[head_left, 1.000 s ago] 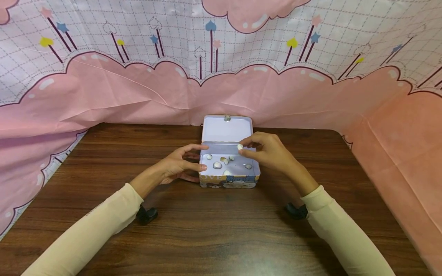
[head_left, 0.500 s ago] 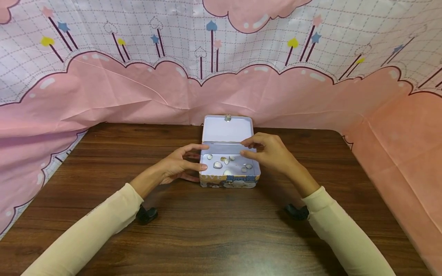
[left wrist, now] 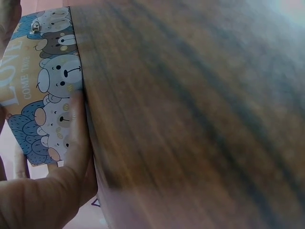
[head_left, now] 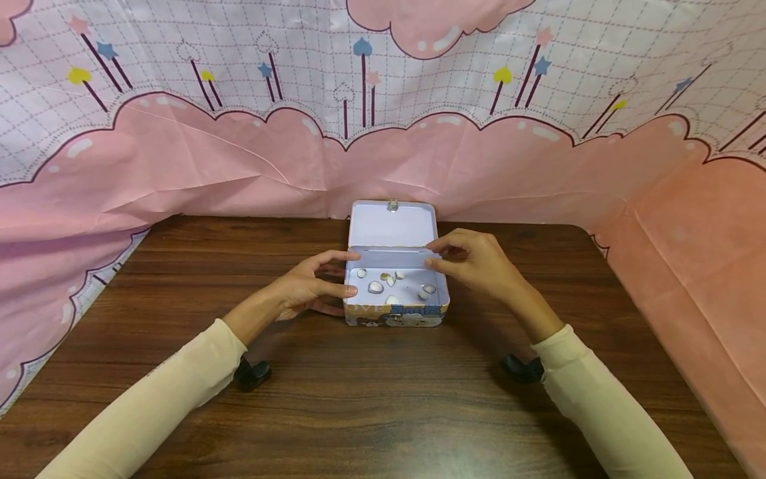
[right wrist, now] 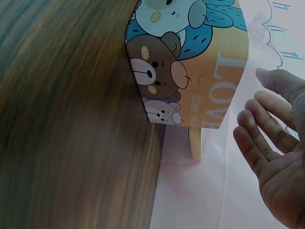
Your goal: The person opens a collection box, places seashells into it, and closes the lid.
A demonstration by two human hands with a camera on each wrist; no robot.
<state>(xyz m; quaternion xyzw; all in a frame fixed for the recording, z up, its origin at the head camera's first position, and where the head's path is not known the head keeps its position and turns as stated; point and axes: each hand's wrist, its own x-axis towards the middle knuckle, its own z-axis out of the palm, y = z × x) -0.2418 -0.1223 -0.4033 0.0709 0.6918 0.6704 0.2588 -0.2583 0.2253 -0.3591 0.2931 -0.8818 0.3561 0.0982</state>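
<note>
From the head view we see the tin (head_left: 395,313) standing on the table (head_left: 371,399) between the two hands, its lid (head_left: 391,225) tipped up and back beyond the fingertips. The left hand (head_left: 308,286) rests against the tin's left wall, fingers loosely curved, the forefinger reaching to the near left corner and the thumb lying low by the base; we cannot tell whether they clamp the wall or only lean on it. The right hand (head_left: 475,263) hovers at the right rim, thumb and forefinger drawn close together with nothing between them, the other fingers curled behind. Small pale shells (head_left: 376,287) lie scattered on the tin's floor, just below and to the left of the right fingertips, one of them (head_left: 423,293) close under those tips. A pink curtain (head_left: 239,153) hangs behind the table. In the left wrist view the tin's (left wrist: 45,90) bear-printed side fills the upper left, and the left hand (left wrist: 43,195) presses its thumb along the edge where tin meets table (left wrist: 200,119). In the right wrist view the right hand (right wrist: 276,157) is apart from the tin (right wrist: 190,62), its fingers (right wrist: 257,143) nearly straight, side by side and holding nothing, with the tin's printed corner off to their left.
</note>
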